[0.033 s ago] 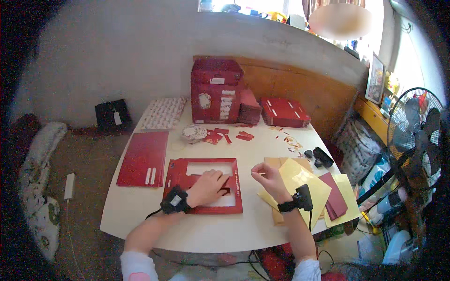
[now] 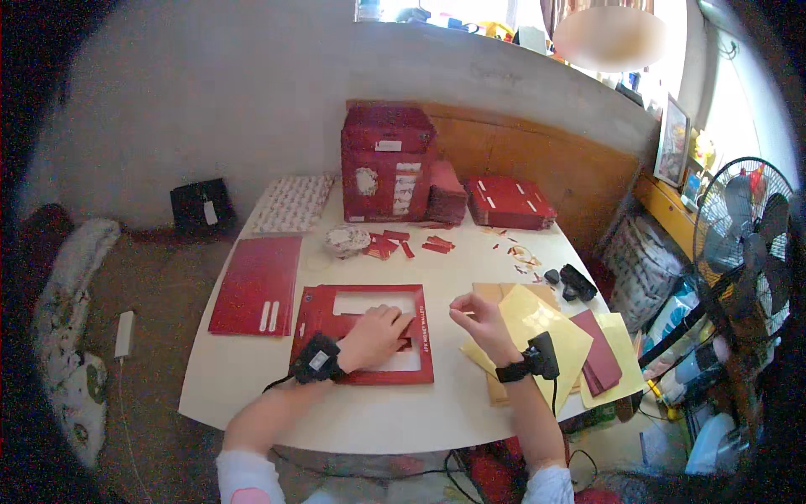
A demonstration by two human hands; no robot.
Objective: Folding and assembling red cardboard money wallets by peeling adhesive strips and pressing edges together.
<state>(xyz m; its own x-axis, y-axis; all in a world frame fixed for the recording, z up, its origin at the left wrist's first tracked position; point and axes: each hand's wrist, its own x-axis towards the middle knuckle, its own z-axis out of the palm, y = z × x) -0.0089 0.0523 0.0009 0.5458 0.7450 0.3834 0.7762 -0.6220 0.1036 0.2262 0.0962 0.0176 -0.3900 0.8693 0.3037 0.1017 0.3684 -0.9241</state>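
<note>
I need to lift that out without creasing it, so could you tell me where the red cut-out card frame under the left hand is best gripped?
Probably by the red card frame's far bar, coming from the far side: it lies flat, that strip is bare, while the left hand covers the near middle.

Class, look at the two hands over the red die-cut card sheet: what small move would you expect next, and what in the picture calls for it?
Probably the left hand keeps pressing the red die-cut card sheet flat while the right hand, raised just off the sheet's right edge with fingertips pinched, comes back to pull another piece free. The sheet already has rectangular windows punched out, and small red offcuts lie further up the white table.
</note>
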